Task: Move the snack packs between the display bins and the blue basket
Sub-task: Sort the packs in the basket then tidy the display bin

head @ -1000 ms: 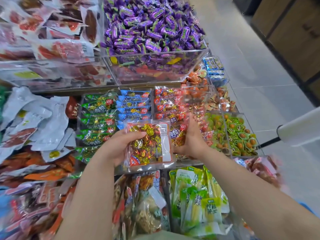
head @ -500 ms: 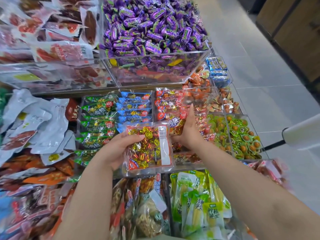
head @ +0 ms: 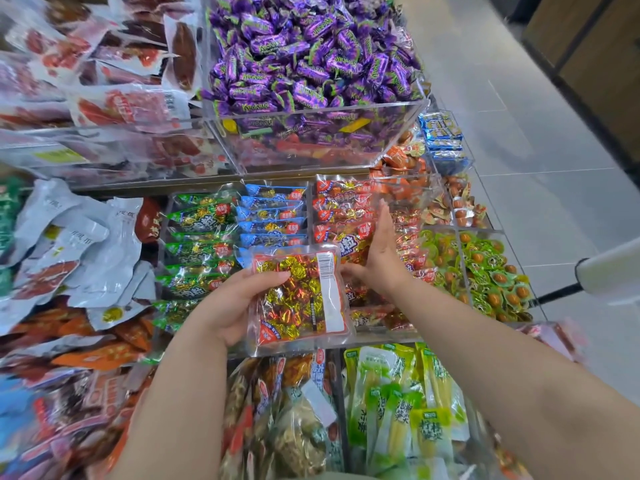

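Two bin tiers [head: 313, 111], tile floor [head: 526, 109]; left hand [head: 239, 303] grips candy pack [head: 303, 301]; right hand [head: 379, 263] fingers [head: 383, 221] straight.

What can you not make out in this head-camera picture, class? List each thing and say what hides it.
All head view:
- Blue basket: out of frame.
- Left hand: the fingers behind the pack it grips are hidden by it.
- Right hand: unclear whether it touches the red packs.
- Lower-left packs: motion blur.
- White object: cut off by the right edge.
- Label: print too small.
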The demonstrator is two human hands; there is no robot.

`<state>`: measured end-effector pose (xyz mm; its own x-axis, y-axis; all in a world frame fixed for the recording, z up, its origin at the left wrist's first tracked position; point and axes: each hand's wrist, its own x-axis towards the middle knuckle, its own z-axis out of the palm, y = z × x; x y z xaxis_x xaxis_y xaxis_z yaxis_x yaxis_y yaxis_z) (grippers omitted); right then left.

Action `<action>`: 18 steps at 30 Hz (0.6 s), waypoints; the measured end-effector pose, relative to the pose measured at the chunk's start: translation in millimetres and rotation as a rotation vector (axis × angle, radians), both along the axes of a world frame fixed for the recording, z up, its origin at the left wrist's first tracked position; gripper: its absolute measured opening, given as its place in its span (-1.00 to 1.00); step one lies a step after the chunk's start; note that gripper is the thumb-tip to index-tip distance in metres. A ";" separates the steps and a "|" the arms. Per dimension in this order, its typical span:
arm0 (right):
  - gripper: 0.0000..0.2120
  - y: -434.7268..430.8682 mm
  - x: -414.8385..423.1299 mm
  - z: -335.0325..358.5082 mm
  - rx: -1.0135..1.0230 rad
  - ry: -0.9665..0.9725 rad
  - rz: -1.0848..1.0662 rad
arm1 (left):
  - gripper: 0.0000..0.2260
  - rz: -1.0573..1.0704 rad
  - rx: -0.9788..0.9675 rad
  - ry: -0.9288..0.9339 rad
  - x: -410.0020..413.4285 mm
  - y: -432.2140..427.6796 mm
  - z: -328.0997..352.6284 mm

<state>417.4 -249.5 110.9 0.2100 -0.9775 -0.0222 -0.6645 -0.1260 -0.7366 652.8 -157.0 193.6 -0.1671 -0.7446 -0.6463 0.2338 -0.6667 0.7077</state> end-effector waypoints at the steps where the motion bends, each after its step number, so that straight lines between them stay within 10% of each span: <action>1: 0.25 -1.5 0.5 -0.7 0.009 -0.004 -0.007 | -0.41 -0.004 0.002 -0.011 -0.4 -0.3 0.7; 13: 0.41 19.4 -13.7 -5.0 0.188 -0.075 -0.095 | -0.20 -0.014 -0.002 -0.097 -6.9 -2.0 6.1; 18: -0.02 51.0 -29.5 21.9 0.113 -0.305 -0.343 | -0.45 -0.015 -0.047 -0.033 -17.9 -2.3 9.9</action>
<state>387.9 -198.5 132.8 -0.1109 -0.9865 -0.1203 -0.4051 0.1554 -0.9010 634.9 -159.2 203.5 -0.1578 -0.7719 -0.6158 0.1998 -0.6357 0.7456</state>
